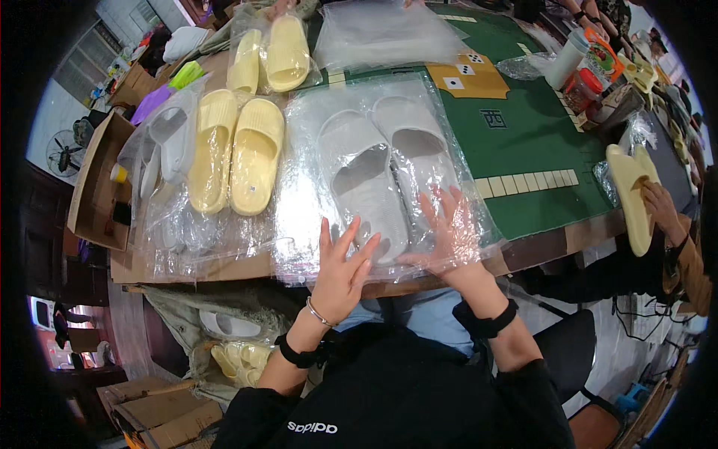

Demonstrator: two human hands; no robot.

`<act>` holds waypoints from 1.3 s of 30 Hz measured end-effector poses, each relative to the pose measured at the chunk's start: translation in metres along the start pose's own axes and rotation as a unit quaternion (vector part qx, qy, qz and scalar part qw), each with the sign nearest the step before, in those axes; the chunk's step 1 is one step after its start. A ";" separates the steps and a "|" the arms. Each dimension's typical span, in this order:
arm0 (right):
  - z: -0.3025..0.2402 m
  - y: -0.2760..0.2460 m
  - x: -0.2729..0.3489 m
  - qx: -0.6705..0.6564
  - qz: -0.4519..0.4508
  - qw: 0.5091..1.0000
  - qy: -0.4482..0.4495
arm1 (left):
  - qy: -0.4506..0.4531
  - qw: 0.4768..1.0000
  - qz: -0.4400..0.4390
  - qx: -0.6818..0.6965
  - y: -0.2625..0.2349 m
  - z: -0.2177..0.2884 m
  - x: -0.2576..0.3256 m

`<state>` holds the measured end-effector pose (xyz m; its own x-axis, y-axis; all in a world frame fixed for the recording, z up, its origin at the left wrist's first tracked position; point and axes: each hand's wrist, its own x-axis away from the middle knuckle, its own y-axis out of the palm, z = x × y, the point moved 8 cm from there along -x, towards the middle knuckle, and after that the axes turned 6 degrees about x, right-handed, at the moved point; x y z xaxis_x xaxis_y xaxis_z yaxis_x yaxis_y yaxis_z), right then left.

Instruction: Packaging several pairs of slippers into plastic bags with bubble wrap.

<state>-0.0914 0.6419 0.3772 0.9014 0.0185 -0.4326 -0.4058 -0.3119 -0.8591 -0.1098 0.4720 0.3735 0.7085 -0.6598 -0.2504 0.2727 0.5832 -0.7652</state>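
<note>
A pair of light grey slide slippers (385,206) lies side by side in a transparent plastic bag (299,202) at the table's front edge. My left hand (344,269), fingers spread, is at the near end of the left grey slipper. My right hand (451,236) rests with fingers apart on the bag over the near end of the right slipper. To the left, a pair of pale yellow slippers (235,153) sits on or in plastic film. Another bagged yellow pair (278,56) lies farther back.
Behind the grey pair is a stack of transparent bags (389,34). Green mat (523,165) covers the table's right side. A cardboard box (101,187) stands at the left. At the right, another person's hand (662,209) holds a yellow slipper (634,198). A jar (582,90) stands back right.
</note>
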 end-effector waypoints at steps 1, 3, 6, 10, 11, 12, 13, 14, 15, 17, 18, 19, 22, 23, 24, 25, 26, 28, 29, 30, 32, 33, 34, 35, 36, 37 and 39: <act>-0.002 0.004 -0.002 -0.001 0.000 1.000 0.001 | -0.011 0.999 0.001 0.032 -0.001 0.000 0.001; 0.003 0.009 -0.005 0.001 0.039 0.998 0.053 | -0.020 0.999 -0.002 0.044 0.000 -0.002 0.004; 0.014 0.020 -0.006 -0.049 0.072 0.991 0.100 | -0.037 0.998 0.003 0.059 -0.005 -0.004 0.010; 0.018 0.018 0.002 -0.117 0.060 0.984 0.121 | -0.060 0.996 0.030 0.060 -0.011 -0.016 0.019; 0.021 0.019 0.006 -0.155 0.028 0.979 0.131 | -0.060 0.996 0.030 0.059 -0.011 -0.019 0.020; 0.026 0.023 0.011 -0.167 0.009 0.978 0.126 | -0.056 0.996 0.031 0.062 -0.011 -0.021 0.020; 0.031 0.022 0.012 -0.169 0.010 0.978 0.124 | -0.052 0.996 0.032 0.065 -0.011 -0.023 0.020; 0.036 0.020 0.013 -0.176 0.005 0.975 0.134 | -0.052 0.996 0.032 0.065 -0.010 -0.021 0.020; 0.038 0.020 0.014 -0.184 0.000 0.972 0.143 | -0.064 0.996 0.029 0.060 -0.009 -0.021 0.020; 0.043 0.022 0.014 -0.187 0.014 0.968 0.166 | -0.078 0.995 0.030 0.052 -0.010 -0.024 0.022; 0.047 0.023 0.014 -0.188 0.027 0.963 0.189 | -0.067 0.996 0.012 0.049 -0.008 -0.025 0.023; 0.047 0.026 0.013 -0.192 0.028 0.964 0.183 | -0.058 0.997 -0.006 0.046 -0.007 -0.025 0.024; 0.042 0.023 0.013 -0.121 0.041 0.973 0.194 | -0.080 0.908 -0.003 0.411 -0.017 -0.026 0.029; 0.041 0.026 0.014 -0.130 0.041 0.974 0.179 | -0.082 0.912 0.013 0.402 -0.022 -0.024 0.027; 0.043 0.024 0.016 -0.134 0.060 0.975 0.168 | -0.134 0.840 0.096 0.517 -0.030 -0.027 0.024; 0.043 0.022 0.016 -0.137 0.079 0.975 0.157 | -0.175 0.745 0.178 0.618 -0.035 -0.034 0.023; 0.041 0.020 0.016 -0.146 0.080 0.976 0.141 | -0.177 0.728 0.206 0.630 -0.038 -0.041 0.019; 0.043 0.021 0.016 -0.141 0.060 0.972 0.180 | -0.246 0.702 0.213 0.634 -0.036 -0.057 0.014; 0.041 0.019 0.016 -0.145 0.062 0.973 0.166 | -0.314 0.666 0.197 0.648 -0.025 -0.066 0.011; 0.039 0.019 0.015 -0.160 0.067 0.971 0.164 | -0.312 0.633 0.187 0.683 -0.019 -0.071 0.006; 0.043 0.022 0.019 -0.157 0.073 0.972 0.161 | -0.352 0.675 0.152 0.630 -0.003 -0.082 -0.009; 0.040 0.021 0.019 -0.163 0.076 0.973 0.146 | -0.400 0.709 0.103 0.571 0.004 -0.084 -0.013; 0.039 0.021 0.019 -0.167 0.075 0.972 0.150 | -0.394 0.711 0.118 0.570 0.000 -0.085 -0.019; 0.039 0.019 0.018 -0.166 0.075 0.970 0.158 | -0.410 0.748 0.059 0.518 0.002 -0.083 -0.026; 0.038 0.017 0.018 -0.153 0.061 0.972 0.168 | -0.425 0.779 0.001 0.462 0.005 -0.081 -0.031; 0.036 0.016 0.017 -0.153 0.065 0.973 0.157 | -0.419 0.781 0.010 0.463 0.004 -0.079 -0.036; 0.040 0.018 0.021 -0.141 0.060 0.973 0.171 | -0.403 0.750 -0.003 0.524 0.009 -0.064 -0.051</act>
<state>-0.0857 0.6749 0.3418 0.8674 -0.3362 -0.3668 -0.4967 -0.5412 -0.6785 -0.1848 0.4803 0.3417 0.7532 -0.4099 0.5144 0.3408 0.9121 0.2278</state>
